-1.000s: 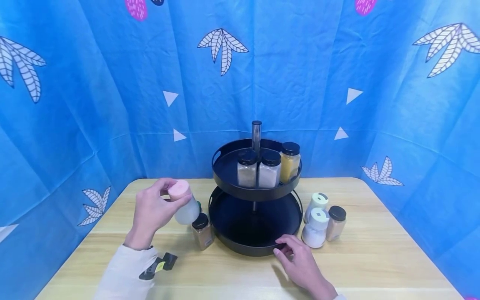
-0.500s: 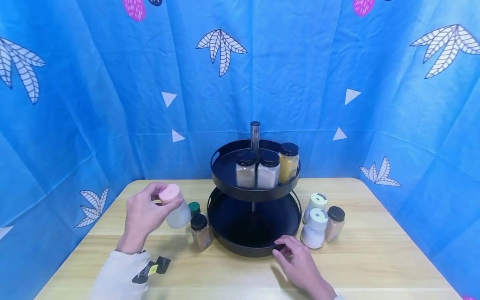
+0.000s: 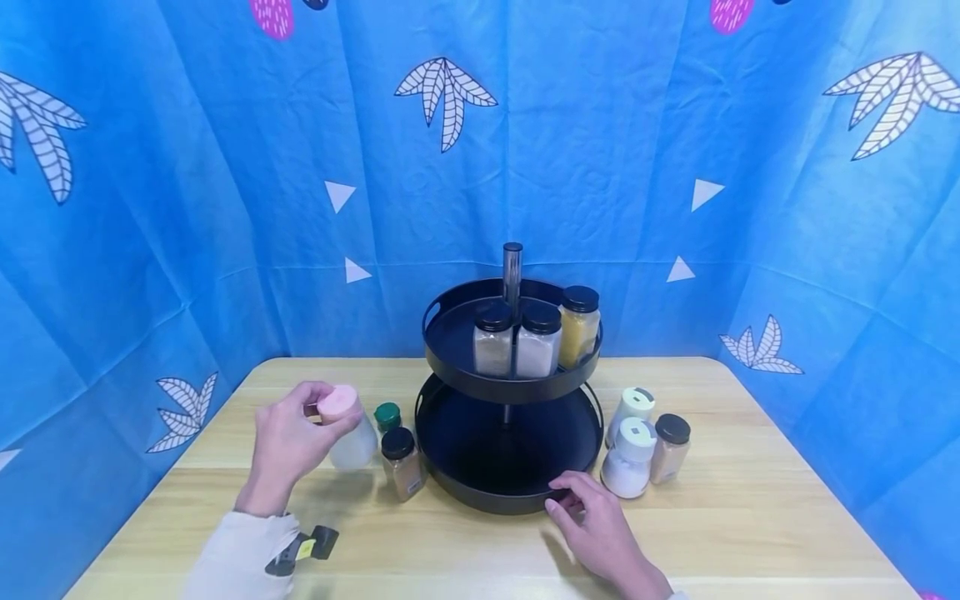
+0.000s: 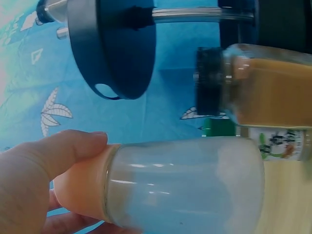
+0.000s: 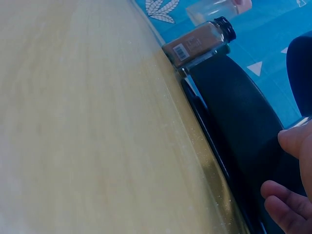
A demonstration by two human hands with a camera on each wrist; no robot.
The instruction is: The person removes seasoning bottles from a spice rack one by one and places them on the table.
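Observation:
My left hand (image 3: 288, 437) holds a clear seasoning jar (image 3: 354, 446) by its pink lid (image 3: 339, 402), pinched between thumb and fingers. In the left wrist view the jar (image 4: 185, 180) looks clear, with a cloudy patch toward its base. Just right of it stand a black-lidded jar of brown spice (image 3: 406, 473) and a green-capped bottle (image 3: 387, 415), partly hidden. My right hand (image 3: 600, 525) is at the front rim of the lower tray (image 3: 487, 500) of a black two-tier rack, fingers loosely bent. The thumb (image 5: 292, 139) overlaps the tray's outer wall in the right wrist view.
On the upper tray (image 3: 457, 367) are two square jars (image 3: 492, 350) and a jar of yellow powder (image 3: 579, 333), all black-lidded. Right of the rack stand two white-topped jars (image 3: 627, 473) and a black-lidded jar (image 3: 671, 454). A blue curtain (image 3: 600, 167) surrounds the wooden table (image 3: 750, 500).
My left hand has carried the pink-lidded seasoning jar left and then lower toward the table, uncovering the green cap behind it. My right hand stays at the tray's rim.

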